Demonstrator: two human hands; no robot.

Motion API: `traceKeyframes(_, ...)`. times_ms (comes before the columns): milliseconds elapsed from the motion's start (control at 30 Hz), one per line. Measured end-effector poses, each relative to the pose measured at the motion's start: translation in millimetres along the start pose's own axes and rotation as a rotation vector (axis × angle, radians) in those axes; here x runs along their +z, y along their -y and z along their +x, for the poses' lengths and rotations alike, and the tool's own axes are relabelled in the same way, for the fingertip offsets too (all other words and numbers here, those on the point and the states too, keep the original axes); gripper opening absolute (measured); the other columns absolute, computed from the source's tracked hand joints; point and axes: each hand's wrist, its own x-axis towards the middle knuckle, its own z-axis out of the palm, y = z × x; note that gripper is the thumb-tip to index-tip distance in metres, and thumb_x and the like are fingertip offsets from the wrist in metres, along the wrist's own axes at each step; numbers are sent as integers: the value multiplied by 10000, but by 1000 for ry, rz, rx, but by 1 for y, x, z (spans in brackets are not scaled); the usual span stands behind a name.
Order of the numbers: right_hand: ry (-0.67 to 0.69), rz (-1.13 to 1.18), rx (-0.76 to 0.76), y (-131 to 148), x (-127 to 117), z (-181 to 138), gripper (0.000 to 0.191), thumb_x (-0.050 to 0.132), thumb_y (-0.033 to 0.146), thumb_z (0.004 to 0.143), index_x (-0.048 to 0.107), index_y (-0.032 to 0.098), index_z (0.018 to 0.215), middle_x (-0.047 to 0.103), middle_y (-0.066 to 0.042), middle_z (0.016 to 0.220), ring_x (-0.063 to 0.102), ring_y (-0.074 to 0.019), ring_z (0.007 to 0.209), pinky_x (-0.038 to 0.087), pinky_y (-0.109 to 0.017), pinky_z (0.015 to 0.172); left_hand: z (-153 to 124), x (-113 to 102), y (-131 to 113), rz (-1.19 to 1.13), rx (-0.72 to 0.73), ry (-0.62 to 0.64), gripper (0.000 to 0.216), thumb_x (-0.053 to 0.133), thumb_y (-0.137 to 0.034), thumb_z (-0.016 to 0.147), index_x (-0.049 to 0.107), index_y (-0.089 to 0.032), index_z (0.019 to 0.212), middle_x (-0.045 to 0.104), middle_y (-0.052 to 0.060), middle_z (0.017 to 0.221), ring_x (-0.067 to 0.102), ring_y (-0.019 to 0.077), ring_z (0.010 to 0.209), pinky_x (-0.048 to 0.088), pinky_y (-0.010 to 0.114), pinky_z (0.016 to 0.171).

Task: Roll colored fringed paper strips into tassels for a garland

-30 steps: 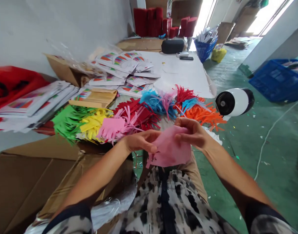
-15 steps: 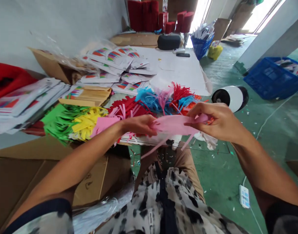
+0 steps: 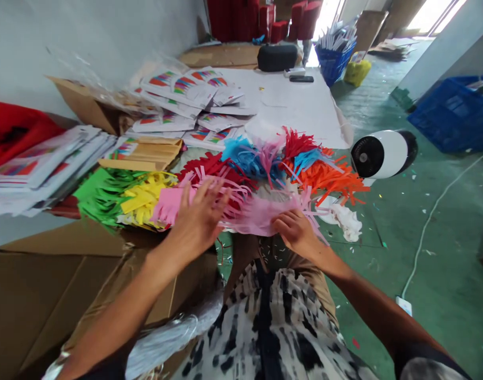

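A pink fringed paper strip (image 3: 259,214) lies spread along the near edge of the table, slightly blurred. My right hand (image 3: 299,232) has its fingers curled onto the strip's near edge, pinching it. My left hand (image 3: 200,216) is over the strip's left end with its fingers spread, beside another pink fringed piece (image 3: 166,203). Left of that lie yellow fringe (image 3: 141,198) and green fringe (image 3: 103,192). Behind the strip are dark red fringe (image 3: 210,168), blue fringe (image 3: 241,153) and orange fringe (image 3: 328,177).
Printed white packets (image 3: 186,97) are piled behind the fringes, with a stack of packets (image 3: 47,163) at left. A black case (image 3: 277,57) stands at the back. An open cardboard box (image 3: 39,301) is below left. A white fan (image 3: 384,153) and blue crate (image 3: 455,113) stand right.
The pink strip has come down from between my raised hands onto the table edge. My left hand has moved left and its fingers have spread. My right hand has moved left and lower.
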Motion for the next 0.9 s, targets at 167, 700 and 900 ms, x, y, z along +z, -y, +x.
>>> traceKeyframes(167,39,-39,58,3,0,-9,260,431,243,1050,665,176,960,752,-126,994,617,-255,909,393,-403,860,-2,56,-58,-230,347,62,813,774,-449,899,443,-161,1583,440,174,1665,342,368,1591,183,658,1327)
traceKeyframes(700,115,99,595,-3,-33,-3,268,584,350,1035,775,201,920,755,-62,804,671,-216,749,414,-320,725,24,82,-40,-655,-119,11,183,647,-333,992,780,-209,971,799,62,986,706,236,963,540,381,884)
traceKeyframes(900,166,-83,654,-1,-27,14,273,580,392,1041,757,217,929,769,-62,797,697,-243,784,363,-338,750,31,86,-45,-466,-279,26,230,612,-345,997,757,-203,889,764,57,880,634,251,889,483,378,813)
